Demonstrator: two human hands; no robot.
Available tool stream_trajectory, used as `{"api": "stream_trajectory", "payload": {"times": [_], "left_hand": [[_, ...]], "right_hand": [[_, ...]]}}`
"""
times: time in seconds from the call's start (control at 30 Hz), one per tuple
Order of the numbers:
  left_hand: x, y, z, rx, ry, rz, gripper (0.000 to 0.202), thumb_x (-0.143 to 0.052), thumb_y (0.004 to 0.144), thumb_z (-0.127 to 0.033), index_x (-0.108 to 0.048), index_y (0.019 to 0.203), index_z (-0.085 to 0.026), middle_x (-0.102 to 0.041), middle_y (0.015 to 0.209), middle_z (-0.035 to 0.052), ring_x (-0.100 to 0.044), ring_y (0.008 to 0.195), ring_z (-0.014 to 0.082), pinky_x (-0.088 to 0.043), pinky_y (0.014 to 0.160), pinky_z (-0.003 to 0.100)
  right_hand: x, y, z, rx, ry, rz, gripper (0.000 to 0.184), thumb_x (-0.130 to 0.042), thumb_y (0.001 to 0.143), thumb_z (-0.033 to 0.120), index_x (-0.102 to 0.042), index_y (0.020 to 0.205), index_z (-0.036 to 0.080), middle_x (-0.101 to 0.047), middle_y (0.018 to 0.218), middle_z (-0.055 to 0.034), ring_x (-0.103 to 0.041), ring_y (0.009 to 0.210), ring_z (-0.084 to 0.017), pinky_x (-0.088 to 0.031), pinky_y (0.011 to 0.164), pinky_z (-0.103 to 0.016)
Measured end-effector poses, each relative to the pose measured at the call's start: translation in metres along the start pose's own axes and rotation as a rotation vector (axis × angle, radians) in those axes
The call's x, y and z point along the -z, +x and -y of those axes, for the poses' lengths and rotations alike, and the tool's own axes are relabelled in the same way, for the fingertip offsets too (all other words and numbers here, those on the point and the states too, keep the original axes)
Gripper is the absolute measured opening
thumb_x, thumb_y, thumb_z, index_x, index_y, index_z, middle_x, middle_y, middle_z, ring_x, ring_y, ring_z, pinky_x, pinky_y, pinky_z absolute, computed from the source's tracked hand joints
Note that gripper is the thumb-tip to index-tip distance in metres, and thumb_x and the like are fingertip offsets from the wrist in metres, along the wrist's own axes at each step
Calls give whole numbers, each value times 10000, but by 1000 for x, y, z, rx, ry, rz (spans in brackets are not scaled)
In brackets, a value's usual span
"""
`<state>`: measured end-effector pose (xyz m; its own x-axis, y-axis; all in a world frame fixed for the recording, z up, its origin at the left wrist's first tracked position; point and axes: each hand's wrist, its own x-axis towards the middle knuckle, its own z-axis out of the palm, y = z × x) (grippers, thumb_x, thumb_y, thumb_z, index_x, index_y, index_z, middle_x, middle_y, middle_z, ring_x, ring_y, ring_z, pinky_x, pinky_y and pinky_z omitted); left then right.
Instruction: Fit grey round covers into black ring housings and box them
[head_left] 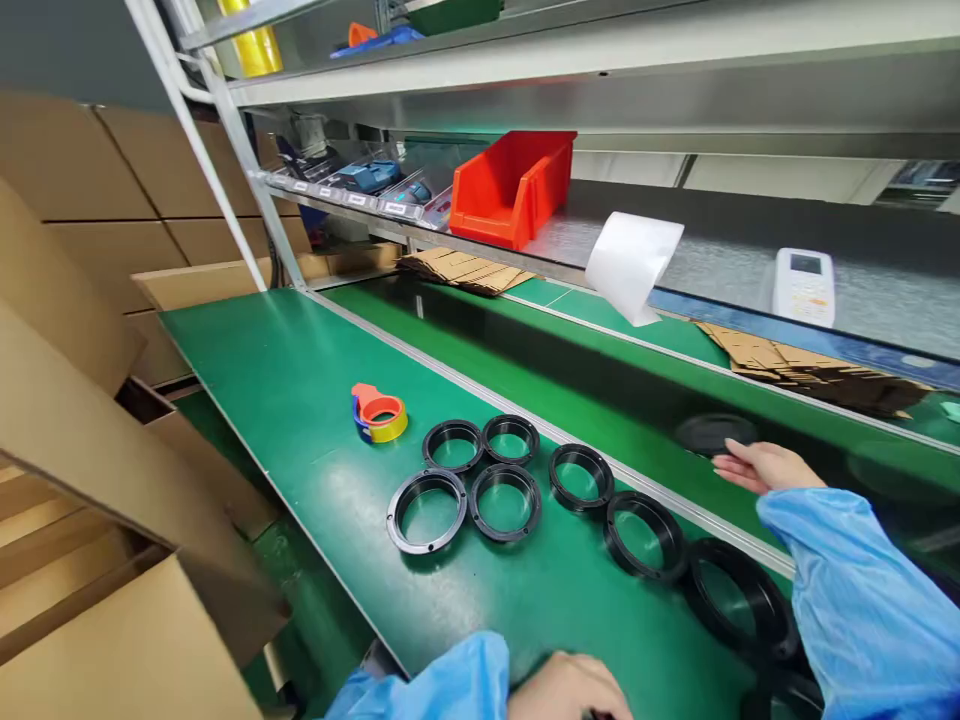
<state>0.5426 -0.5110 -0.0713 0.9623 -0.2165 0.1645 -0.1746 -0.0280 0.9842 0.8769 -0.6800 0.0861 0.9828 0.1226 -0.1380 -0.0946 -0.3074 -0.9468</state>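
My right hand (766,467), in a blue sleeve, reaches over the dark green belt and pinches the near edge of a flat black disc (709,436). At the bottom edge my left hand (570,688) is curled above the green bench; a small dark bit shows at its fingers, mostly cut off by the frame. Several black rings lie on the bench between the hands, among them a greyer ring (397,515), a ring next to it (533,505) and a larger ring (776,625) near my right sleeve.
A tape roll in an orange holder (388,430) lies on the green bench (300,390). Above the belt, a shelf carries a red bin (495,205), a white paper roll (630,258) and a white handheld device (804,287). Open cardboard boxes (135,450) stand at the left.
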Motion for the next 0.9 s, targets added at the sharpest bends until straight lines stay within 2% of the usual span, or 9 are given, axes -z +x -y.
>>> {"api": "stream_trajectory", "payload": {"times": [0.07,0.17,0.3,0.4,0.47,0.53,0.67,0.77,0.9], "left_hand": [[18,-9,-10,84,-95,-153,390,-703,828,-578,-762,872,-195,-698,870,82,-650,837,208,-491,792,330],[49,-18,-37,131,-466,-318,429,-757,838,-445,-677,1194,-220,-672,1120,105,-628,1004,209,-481,881,331],[77,-21,-62,-9,-1012,-278,654,-725,836,-571,-532,1402,-305,-483,1483,88,-467,1340,273,-384,1104,432],[86,-27,-64,6,-1187,-191,655,-605,859,-697,-646,1280,-197,-600,1355,125,-521,1282,303,-371,1112,460],[90,-36,-62,47,-1248,-190,638,-591,869,-690,-686,1217,-164,-655,1273,126,-515,1292,321,-350,1131,483],[94,-46,-60,72,-1285,-218,582,-617,870,-643,-695,1210,-177,-656,1284,105,-453,1362,323,-307,1165,500],[98,-68,-58,124,-1320,-181,598,-606,868,-653,-653,1287,-228,-595,1386,94,-377,1422,347,-248,1173,599],[99,-80,-59,162,-1335,-160,618,-592,869,-669,-629,1312,-239,-540,1448,108,-369,1422,371,-230,1155,657],[97,-89,-62,206,-1359,-242,577,-621,865,-647,-643,1280,-247,-556,1425,104,-396,1399,379,-229,1148,672]], "right_hand": [[-19,-37,13,-37,116,99,302,-763,847,225,-495,708,208,-688,785,-141,-718,779,-233,-637,709,-302],[-56,-116,16,-52,285,355,403,-888,757,384,-539,762,184,-706,818,-122,-702,743,-202,-624,679,-262],[-113,-225,-14,-109,504,651,427,-850,804,504,-597,872,166,-691,759,-63,-656,654,-126,-585,631,-200],[-149,-275,-47,-175,616,748,416,-809,841,524,-621,961,174,-688,838,-49,-657,723,-124,-571,652,-205],[-162,-290,-65,-186,553,762,469,-749,856,614,-629,961,173,-690,876,-67,-658,736,-149,-563,642,-239],[-166,-292,-74,-74,337,640,532,-625,893,710,-615,865,178,-675,796,-73,-639,680,-178,-543,625,-290],[-162,-279,-70,506,-135,156,339,-533,998,561,-666,981,250,-651,958,-63,-609,922,-246,-495,838,-397],[-167,-271,-64,810,-257,208,270,-477,1045,412,-675,1221,363,-561,1254,-55,-480,1204,-273,-423,1012,-451],[-185,-269,-66,890,-327,314,326,-422,1067,404,-663,1281,349,-496,1362,-67,-382,1277,-299,-397,1052,-501]]}}
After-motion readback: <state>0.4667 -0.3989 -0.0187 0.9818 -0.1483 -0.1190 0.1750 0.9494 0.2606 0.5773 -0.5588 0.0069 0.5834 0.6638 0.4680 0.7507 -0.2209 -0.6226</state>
